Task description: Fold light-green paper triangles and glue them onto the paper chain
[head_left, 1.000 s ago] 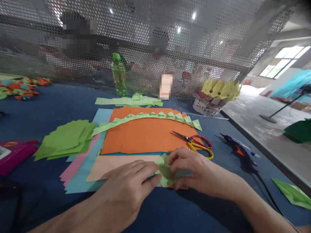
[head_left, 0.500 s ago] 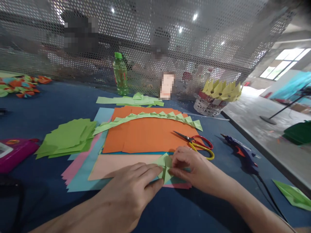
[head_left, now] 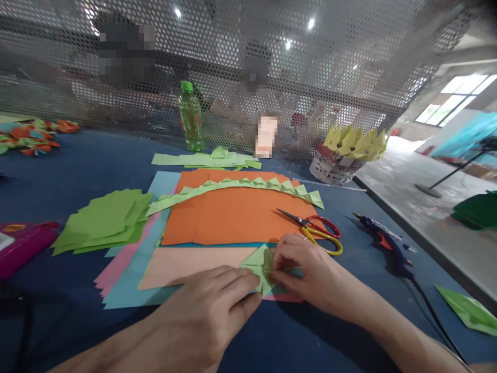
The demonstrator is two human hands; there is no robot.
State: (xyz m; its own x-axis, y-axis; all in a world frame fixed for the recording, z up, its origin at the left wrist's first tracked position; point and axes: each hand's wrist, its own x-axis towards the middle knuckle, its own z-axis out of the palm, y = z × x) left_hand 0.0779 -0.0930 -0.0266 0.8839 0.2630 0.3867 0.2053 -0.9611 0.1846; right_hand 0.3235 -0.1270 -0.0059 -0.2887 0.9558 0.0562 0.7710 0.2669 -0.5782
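A small folded light green paper (head_left: 256,261) lies over the near edge of the paper stack. My right hand (head_left: 305,267) pinches its right side between thumb and fingers. From the left, my left hand (head_left: 221,300) has its thumb and fingertips closed on the lower left part of the paper. The fingers cover some of the folds. Just beyond my right hand are scissors (head_left: 308,226) with one red and one yellow handle. Behind them a pale green strip of folded points (head_left: 229,185) curves across the orange sheets (head_left: 233,217).
Green paper squares (head_left: 103,220) are piled on the left, near a magenta container (head_left: 25,246). On the right lie a blue glue gun (head_left: 384,243) and a green folded piece (head_left: 469,311). A bottle (head_left: 191,119) and a decorated pot (head_left: 336,163) stand by the perforated metal panel (head_left: 221,52).
My left hand's fingers have slid slightly down the folded paper, and more of its left corner shows. My right hand stays in nearly the same place. The view has shifted a little.
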